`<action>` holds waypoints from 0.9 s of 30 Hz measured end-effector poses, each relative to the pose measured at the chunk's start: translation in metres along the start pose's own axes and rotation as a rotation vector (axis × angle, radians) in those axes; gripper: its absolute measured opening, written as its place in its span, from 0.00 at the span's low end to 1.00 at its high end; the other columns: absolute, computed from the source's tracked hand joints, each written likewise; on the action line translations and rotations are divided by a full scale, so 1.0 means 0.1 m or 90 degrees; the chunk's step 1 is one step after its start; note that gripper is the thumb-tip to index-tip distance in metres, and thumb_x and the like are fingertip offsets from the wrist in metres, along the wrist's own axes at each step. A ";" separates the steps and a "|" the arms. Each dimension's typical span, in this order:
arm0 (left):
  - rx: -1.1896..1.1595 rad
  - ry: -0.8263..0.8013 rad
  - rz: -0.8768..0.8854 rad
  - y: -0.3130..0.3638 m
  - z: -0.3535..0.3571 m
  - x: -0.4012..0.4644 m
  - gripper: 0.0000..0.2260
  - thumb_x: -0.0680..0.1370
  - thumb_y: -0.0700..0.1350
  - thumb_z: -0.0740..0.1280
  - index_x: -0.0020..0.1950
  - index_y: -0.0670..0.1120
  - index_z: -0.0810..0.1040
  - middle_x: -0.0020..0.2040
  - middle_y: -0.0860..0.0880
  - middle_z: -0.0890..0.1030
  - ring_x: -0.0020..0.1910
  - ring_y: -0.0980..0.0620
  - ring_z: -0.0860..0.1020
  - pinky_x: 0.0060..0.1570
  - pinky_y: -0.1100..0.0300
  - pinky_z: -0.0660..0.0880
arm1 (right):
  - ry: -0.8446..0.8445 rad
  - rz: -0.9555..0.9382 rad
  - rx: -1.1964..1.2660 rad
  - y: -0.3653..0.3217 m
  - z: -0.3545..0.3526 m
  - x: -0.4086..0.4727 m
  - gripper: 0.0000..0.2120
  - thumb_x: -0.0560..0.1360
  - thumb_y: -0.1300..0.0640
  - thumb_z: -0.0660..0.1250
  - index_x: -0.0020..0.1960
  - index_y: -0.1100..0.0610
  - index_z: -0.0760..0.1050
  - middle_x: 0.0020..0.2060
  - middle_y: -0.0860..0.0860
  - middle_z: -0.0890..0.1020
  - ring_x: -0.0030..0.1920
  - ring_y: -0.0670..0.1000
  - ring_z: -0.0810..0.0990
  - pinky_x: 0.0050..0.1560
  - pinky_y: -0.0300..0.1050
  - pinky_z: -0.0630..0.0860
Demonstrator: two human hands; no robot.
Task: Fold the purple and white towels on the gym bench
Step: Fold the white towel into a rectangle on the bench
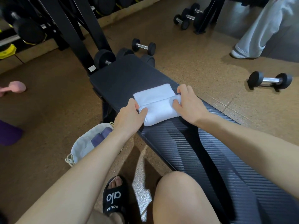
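Observation:
A white towel [156, 102] lies on the black gym bench [194, 152], its near part rolled or folded over and its far part flat. My left hand [129, 114] pinches the left end of the folded part, thumb on top. My right hand [187, 103] grips the right end, fingers curled round it. Purple towels [101, 137] sit folded inside a light cloth bag [84, 145] on the floor left of the bench.
Black dumbbells lie on the floor: one [143, 46] beyond the bench's far end, one [269, 80] to the right. A weight rack [68, 29] stands at the back left. Another person's legs [262, 29] are at the top right. A pink dumbbell [12, 88] and a purple object [8, 133] lie at the far left.

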State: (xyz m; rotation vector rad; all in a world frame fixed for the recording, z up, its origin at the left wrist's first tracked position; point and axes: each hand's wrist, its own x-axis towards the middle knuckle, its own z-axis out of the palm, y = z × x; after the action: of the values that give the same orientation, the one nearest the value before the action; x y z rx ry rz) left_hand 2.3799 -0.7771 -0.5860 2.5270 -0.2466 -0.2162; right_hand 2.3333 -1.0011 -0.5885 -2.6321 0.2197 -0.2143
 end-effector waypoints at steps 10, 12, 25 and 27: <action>0.441 0.117 0.515 0.11 0.02 0.00 0.09 0.68 0.34 0.68 0.44 0.44 0.74 0.41 0.45 0.75 0.38 0.42 0.73 0.33 0.53 0.61 | 0.061 -0.365 -0.279 0.11 -0.05 0.03 0.10 0.78 0.57 0.58 0.49 0.59 0.76 0.44 0.53 0.77 0.44 0.58 0.75 0.44 0.54 0.70; 0.385 0.114 0.497 0.07 0.03 -0.03 0.04 0.74 0.44 0.64 0.47 0.44 0.74 0.44 0.45 0.76 0.43 0.42 0.75 0.35 0.51 0.68 | 0.018 -0.363 -0.254 0.13 -0.10 -0.03 0.13 0.75 0.54 0.59 0.52 0.60 0.76 0.48 0.54 0.77 0.48 0.59 0.75 0.48 0.54 0.70; 0.201 0.023 0.273 0.05 -0.17 -0.03 0.08 0.75 0.53 0.62 0.47 0.49 0.71 0.46 0.52 0.73 0.44 0.49 0.70 0.42 0.53 0.69 | -0.109 -0.195 0.015 0.00 -0.25 0.05 0.14 0.68 0.50 0.61 0.53 0.52 0.74 0.41 0.48 0.78 0.41 0.51 0.75 0.41 0.49 0.72; 0.073 -0.030 0.172 0.01 -0.23 0.00 0.11 0.72 0.55 0.60 0.41 0.47 0.70 0.40 0.52 0.75 0.43 0.47 0.73 0.42 0.50 0.71 | -0.190 -0.084 0.125 -0.07 -0.31 0.08 0.13 0.68 0.48 0.62 0.51 0.50 0.74 0.40 0.49 0.80 0.40 0.50 0.76 0.39 0.49 0.72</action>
State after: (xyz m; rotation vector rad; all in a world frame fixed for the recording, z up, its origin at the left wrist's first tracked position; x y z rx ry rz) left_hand 2.3843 -0.7655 -0.5670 2.5685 -0.6305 -0.1583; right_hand 2.3360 -1.0109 -0.5571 -2.4447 -0.0732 0.1102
